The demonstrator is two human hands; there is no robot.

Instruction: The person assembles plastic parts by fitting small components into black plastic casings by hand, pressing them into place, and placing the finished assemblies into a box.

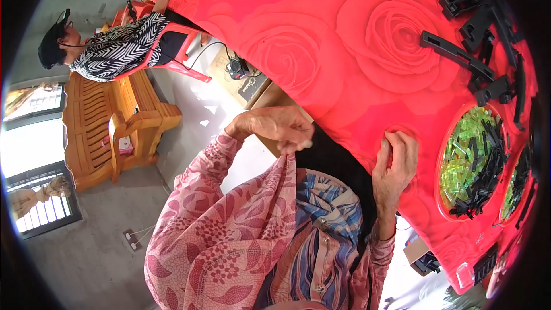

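Observation:
My left hand (282, 127) is closed in a pinch on the front edge of my pink flower-patterned jacket (229, 218) and draws the cloth out to a point. Beneath it shows a blue striped shirt (327, 224) with buttons. My right hand (396, 163) rests on the near edge of the red rose-print tablecloth (356, 109). Its fingers are bent, the thumb stands apart from them, and I see nothing in it. To its right is a red-rimmed tray (443, 198) of small yellow-green clear pieces (459, 155) and small black pieces (489, 169).
Several long black plastic parts (456, 54) are strewn along the table's right side. Part of a second tray (505, 218) shows at far right. A person (115, 51) sits on a red chair (195, 37) at left, near a wooden bench (115, 126). Cardboard boxes (229, 83) stand under the table.

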